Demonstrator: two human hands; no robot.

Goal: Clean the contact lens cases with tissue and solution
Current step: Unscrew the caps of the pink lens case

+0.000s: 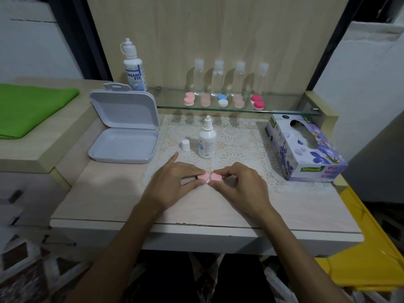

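Note:
A pink contact lens case [209,177] with two round caps sits low over the lace mat [240,138], held from both sides. My left hand [175,182] pinches its left cap, index finger pointing away. My right hand [238,182] pinches its right cap. Just behind stands a small white solution bottle [207,139] with its nozzle bare, and its white cap [185,145] stands to the left. A purple flowered tissue box [306,147] lies at the right of the table.
An open white plastic box [124,136] lies at the left. On the glass shelf [284,111] behind are several coloured lens cases [223,101], clear bottles [218,77] and a large solution bottle [133,66]. A green cloth [28,106] lies far left.

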